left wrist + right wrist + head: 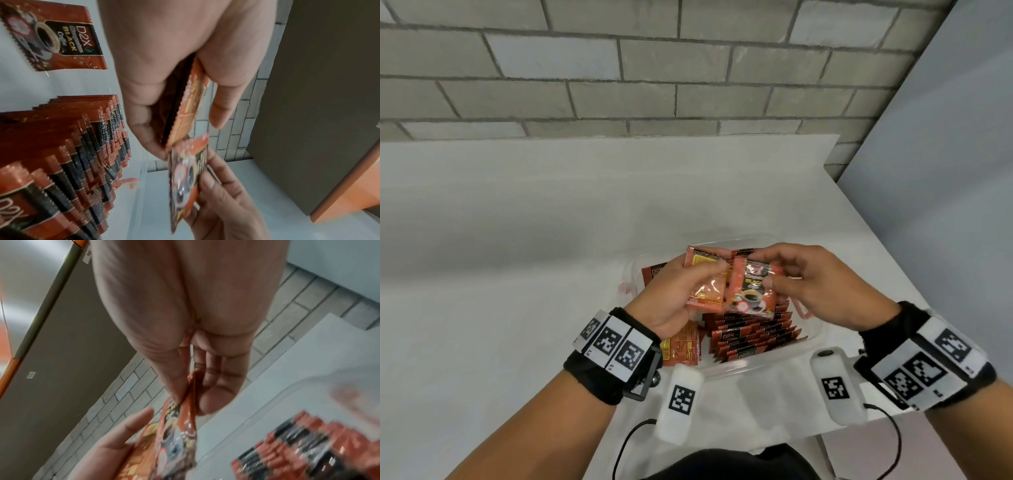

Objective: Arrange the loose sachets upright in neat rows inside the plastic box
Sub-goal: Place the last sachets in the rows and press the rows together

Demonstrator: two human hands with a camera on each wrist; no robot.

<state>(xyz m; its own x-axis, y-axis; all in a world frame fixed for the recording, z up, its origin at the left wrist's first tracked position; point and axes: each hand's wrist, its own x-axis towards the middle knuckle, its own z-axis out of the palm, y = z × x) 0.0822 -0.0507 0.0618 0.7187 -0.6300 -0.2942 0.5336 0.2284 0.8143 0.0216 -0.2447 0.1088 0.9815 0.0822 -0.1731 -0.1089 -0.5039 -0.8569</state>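
sachets held over the plastic box

sachets of red and black coffee are split between the hands and the plastic box [763, 365]. the left hand [674, 298] grips a small stack of sachets [705, 284], back print up, thumb pressed on top and fingers curled beneath. the right hand [822, 281] pinches a single sachet [751, 291], cup picture facing up, between thumb and fingertips, its edge overlapping the stack. both are held just above the box, clear of its contents.

inside the clear box, a row of sachets [753, 337] stands upright, packed face to face along the right side, tops leaning slightly. one loose sachet [681, 347] lies flat in the near left corner, yellow print up, and another loose sachet [654, 274] shows at the far left, partly hidden by the left hand. from the left wrist view the upright row [68, 162] fans out beside a flat sachet [55, 35] reading black coffee.

the box sits on a white surface [517, 240] near its front edge, before a grey brick wall [619, 68]. both wrists carry black bands with printed markers.
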